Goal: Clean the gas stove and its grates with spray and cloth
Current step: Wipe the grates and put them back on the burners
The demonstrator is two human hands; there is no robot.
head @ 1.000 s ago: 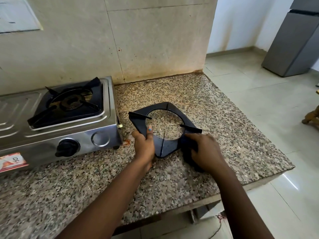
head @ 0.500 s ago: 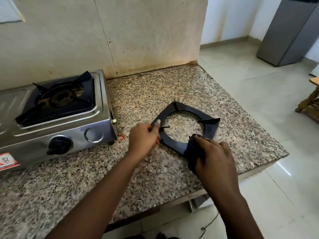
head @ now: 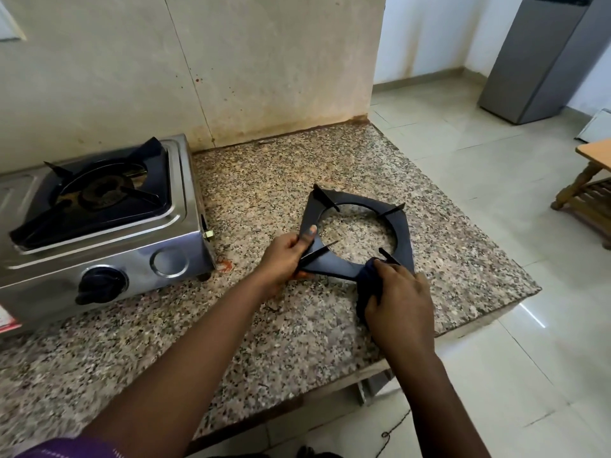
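Grate in hand: loose grate (head: 360,231) lies flat on the granite countertop (head: 264,325), toward its right edge and well apart from the stove (head: 99,233), probably so you can reach every side of the frame without the burner in your way.
Left hand: your left hand (head: 287,256) grips the grate's near-left corner, thumb on top of the frame and fingers curled beneath; judged purpose is to pin the grate so it does not skid under the wiping.
Right hand: your right hand (head: 398,302) is closed round a bunched dark cloth (head: 368,285), pressing it onto the grate's near-right corner beside one prong.
Cloth: wadded rather than spread, which likely lets you work it round the raised prongs.
Second grate: another grate (head: 89,196) sits on the stove's right burner, near the countertop's back edge by the wall; cannot tell whether it is clean.
Spray: no bottle visible in this view.
Step, judged: wiping the removed grate, corner by corner; stove body is yet to be wiped, as far as can be told.
Risk, judged: prongs may snag the cloth; the grate lies near the right edge, so hold it firmly.
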